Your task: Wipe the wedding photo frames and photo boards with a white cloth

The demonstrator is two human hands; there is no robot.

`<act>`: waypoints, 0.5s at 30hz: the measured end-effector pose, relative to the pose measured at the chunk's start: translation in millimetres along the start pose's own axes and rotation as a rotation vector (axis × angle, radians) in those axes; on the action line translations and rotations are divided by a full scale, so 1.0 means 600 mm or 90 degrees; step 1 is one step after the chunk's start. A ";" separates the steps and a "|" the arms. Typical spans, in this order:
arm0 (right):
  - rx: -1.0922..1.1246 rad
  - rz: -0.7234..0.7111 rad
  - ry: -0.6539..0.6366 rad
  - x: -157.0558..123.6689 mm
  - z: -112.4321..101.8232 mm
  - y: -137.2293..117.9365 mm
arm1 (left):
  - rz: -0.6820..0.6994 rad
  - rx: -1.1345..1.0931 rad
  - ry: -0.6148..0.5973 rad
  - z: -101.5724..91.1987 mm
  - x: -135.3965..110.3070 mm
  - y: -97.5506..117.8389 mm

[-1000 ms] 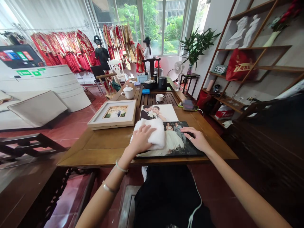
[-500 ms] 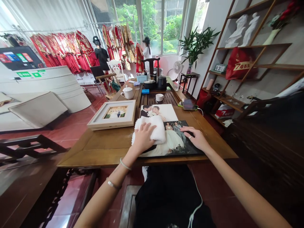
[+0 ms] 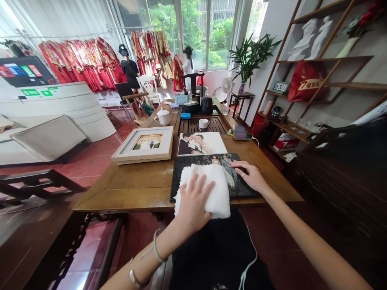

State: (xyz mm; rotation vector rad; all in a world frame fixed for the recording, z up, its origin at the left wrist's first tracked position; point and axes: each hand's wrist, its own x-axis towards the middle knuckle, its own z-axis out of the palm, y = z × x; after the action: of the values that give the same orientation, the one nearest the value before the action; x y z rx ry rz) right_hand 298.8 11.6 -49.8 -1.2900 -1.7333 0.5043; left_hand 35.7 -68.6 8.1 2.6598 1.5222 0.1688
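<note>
A folded white cloth (image 3: 219, 189) lies over the lower left part of a dark wedding photo panel (image 3: 187, 161), its near edge hanging past the table's front. My left hand (image 3: 195, 201) holds this cloth down against the panel, fingers spread across its top and thumb at its near edge. On the panel's right side rests my right hand (image 3: 249, 175), fingers stretched out and touching the printed surface, with nothing in it. Just beyond lies a lighter photo print (image 3: 211, 143) of a couple. Much of the dark picture is hidden under the cloth.
To the left on the wooden table (image 3: 127, 189) is a pale framed photo (image 3: 145, 143). Further back are a lidded white cup (image 3: 163, 117), a small white cup (image 3: 203, 123), a dark kettle (image 3: 207, 104) and a phone (image 3: 241, 133) with a cable. Two people stand near hanging red garments.
My left hand has drawn the cloth toward me and to the right, down over the panel's near edge. More of the lighter print shows. My right hand stays in place.
</note>
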 end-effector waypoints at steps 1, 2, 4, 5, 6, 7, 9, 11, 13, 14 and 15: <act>0.001 -0.002 -0.001 0.000 0.000 0.000 | 0.001 0.003 -0.001 -0.003 0.013 -0.004; 0.002 -0.004 -0.001 0.000 0.000 0.001 | 0.003 0.006 -0.003 -0.005 0.027 -0.008; 0.004 -0.009 -0.003 0.001 0.000 0.004 | 0.003 0.015 -0.008 -0.009 0.061 -0.018; 0.003 -0.011 -0.003 0.001 0.000 0.005 | 0.001 0.020 -0.011 -0.011 0.079 -0.023; 0.003 -0.012 -0.001 0.001 0.001 0.007 | -0.003 0.025 -0.014 -0.011 0.098 -0.028; 0.002 -0.013 0.001 0.002 0.001 0.008 | -0.006 0.030 -0.014 -0.011 0.118 -0.033; 0.003 -0.015 0.004 0.002 0.001 0.010 | -0.013 0.034 -0.005 -0.009 0.156 -0.042; 0.003 -0.017 0.005 0.001 0.001 0.010 | -0.018 0.031 0.018 -0.004 0.191 -0.050; 0.002 -0.018 0.004 0.001 0.001 0.009 | -0.023 0.025 0.046 0.001 0.216 -0.054; 0.003 -0.016 0.003 0.001 0.001 0.008 | -0.024 0.024 0.057 0.003 0.225 -0.055; 0.004 -0.014 0.002 0.001 0.000 0.008 | -0.025 0.023 0.065 0.005 0.230 -0.055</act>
State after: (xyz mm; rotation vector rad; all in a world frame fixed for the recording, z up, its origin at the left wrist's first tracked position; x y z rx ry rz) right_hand 301.2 14.0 -53.3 -1.2652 -1.7405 0.4930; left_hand 77.3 67.0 9.7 2.6860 1.6198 0.2813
